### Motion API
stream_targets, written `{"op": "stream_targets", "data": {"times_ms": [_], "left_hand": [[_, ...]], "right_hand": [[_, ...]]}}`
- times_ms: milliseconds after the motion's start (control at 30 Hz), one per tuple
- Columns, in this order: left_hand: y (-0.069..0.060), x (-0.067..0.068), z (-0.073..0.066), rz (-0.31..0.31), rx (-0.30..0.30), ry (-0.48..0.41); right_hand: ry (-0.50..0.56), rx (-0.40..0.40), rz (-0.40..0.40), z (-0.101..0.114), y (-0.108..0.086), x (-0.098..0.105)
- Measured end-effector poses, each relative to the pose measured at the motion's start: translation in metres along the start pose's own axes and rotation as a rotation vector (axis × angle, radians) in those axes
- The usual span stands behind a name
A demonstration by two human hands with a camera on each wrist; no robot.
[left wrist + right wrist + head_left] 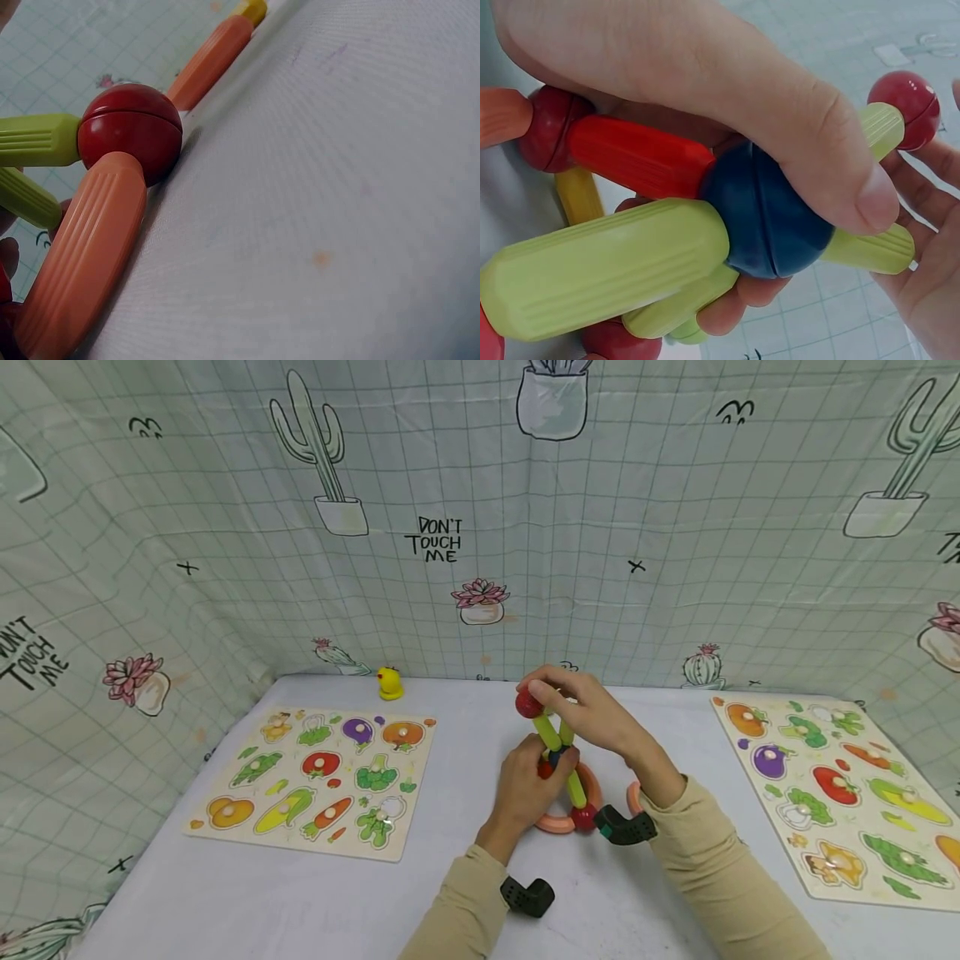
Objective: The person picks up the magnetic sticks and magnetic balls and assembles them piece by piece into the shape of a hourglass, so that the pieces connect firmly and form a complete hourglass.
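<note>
Stick-and-ball toy (576, 789): right of centre and below the middle of the head frame, standing on the white table (225, 902).

Left hand (528, 781): closed round the middle of the toy, thumb laid over the blue ball (769, 210). Right hand (592, 714): narrow grip at the top, thumb and fingers about the upper red ball (528, 702).

Appearance: smooth plastic, bright colours. Blue ball dark and glossy, seam round its middle. Several light-green sticks (607, 266) meet near it, thick, with long grooves and tapered ends. Red rod (641, 154) runs from the blue ball to a darker red ball (551, 127) at upper left of the right-wrist frame; a yellow piece (579, 196) shows just below the rod. At the base, a lower red ball (129, 135), shiny and seamed, joined to a green stick and a grooved orange curved piece (86, 255). Another orange piece (214, 60), yellow-ended, lies beyond; cannot tell whether it is attached.

Surroundings: vegetable puzzle boards at left (300, 845) and right (870, 893); yellow duck (390, 683) near the table's far edge.
</note>
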State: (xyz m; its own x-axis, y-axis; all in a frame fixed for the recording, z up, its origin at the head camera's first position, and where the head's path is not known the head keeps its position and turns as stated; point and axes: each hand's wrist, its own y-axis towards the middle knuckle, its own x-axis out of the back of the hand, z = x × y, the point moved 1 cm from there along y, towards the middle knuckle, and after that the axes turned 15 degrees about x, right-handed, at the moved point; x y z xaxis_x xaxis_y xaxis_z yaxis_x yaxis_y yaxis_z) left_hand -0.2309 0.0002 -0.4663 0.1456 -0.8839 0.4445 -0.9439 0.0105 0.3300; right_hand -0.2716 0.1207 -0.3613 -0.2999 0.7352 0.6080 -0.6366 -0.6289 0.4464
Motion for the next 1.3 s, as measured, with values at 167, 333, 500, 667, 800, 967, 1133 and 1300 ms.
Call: {"op": "stream_targets", "data": {"times_ms": [167,333,500,667,800,967,1133,1300], "left_hand": [[0.0,-0.001,0.0,-0.003,-0.007,-0.008],[0.0,-0.002,0.0,0.018,-0.013,-0.007],[0.0,-0.002,-0.001,0.026,-0.003,0.0],[-0.001,-0.002,0.0,0.022,0.0,0.014],[-0.002,-0.002,0.001,0.025,0.003,0.018],[-0.001,-0.002,0.001,0.026,0.005,0.018],[-0.001,0.0,0.0,0.027,0.016,0.015],[-0.001,0.0,0.0,0.024,0.02,0.011]], "right_hand": [[0.009,-0.001,-0.028,-0.002,0.0,0.001],[0.011,0.005,-0.072,-0.011,-0.001,0.005],[0.039,0.007,-0.103,-0.023,-0.001,0.009],[0.082,-0.015,-0.151,-0.036,-0.002,0.011],[0.087,-0.046,-0.188,-0.047,-0.004,0.011],[0.052,-0.102,-0.173,-0.061,-0.005,0.01],[0.027,-0.152,-0.149,-0.078,-0.005,0.009],[0.033,-0.193,-0.137,-0.089,-0.006,0.009]]}}
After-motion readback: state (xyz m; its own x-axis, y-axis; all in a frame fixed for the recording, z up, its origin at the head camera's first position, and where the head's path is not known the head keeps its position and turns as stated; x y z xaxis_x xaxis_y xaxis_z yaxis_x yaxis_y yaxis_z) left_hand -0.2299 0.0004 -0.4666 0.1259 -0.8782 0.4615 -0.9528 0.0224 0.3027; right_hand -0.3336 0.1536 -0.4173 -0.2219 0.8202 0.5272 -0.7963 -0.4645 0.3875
